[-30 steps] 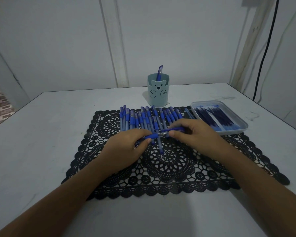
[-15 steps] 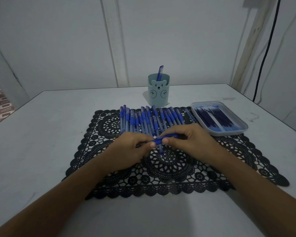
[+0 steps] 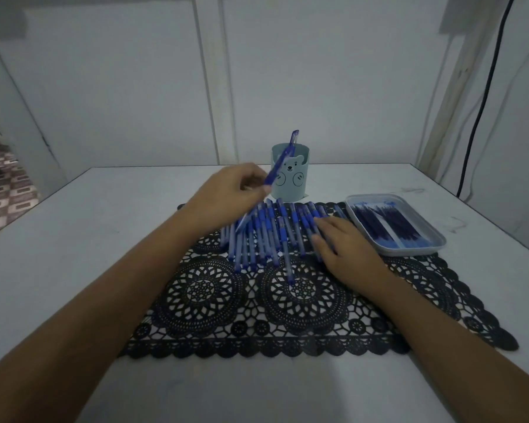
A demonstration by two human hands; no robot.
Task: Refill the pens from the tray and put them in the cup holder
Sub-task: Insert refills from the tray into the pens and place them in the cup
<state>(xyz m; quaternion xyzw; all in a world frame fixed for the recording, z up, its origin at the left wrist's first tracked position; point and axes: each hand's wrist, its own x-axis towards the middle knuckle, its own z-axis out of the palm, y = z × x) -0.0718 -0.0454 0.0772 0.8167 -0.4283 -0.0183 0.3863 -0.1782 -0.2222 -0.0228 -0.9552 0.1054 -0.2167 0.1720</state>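
My left hand [image 3: 226, 196] pinches a blue pen [image 3: 275, 169], raised and tilted toward the pale blue bear cup holder [image 3: 290, 184], just left of it. One blue pen [image 3: 294, 138] stands in the cup. A row of several blue pens [image 3: 269, 233] lies on the black lace mat [image 3: 287, 303]. My right hand [image 3: 345, 248] rests with straight fingers on the right end of that row. The grey tray [image 3: 422, 251] holding dark blue refills [image 3: 385, 224] sits to the right.
The white table [image 3: 74, 254] runs to a wall close behind the cup. A black cable [image 3: 483, 96] hangs at the right wall. A doorway with tiled floor [image 3: 3, 184] opens at the left.
Both hands held one pen over the mat's middle. Now my left hand has lifted it toward the cup, and my right hand has let go and moved onto the pens' right end.
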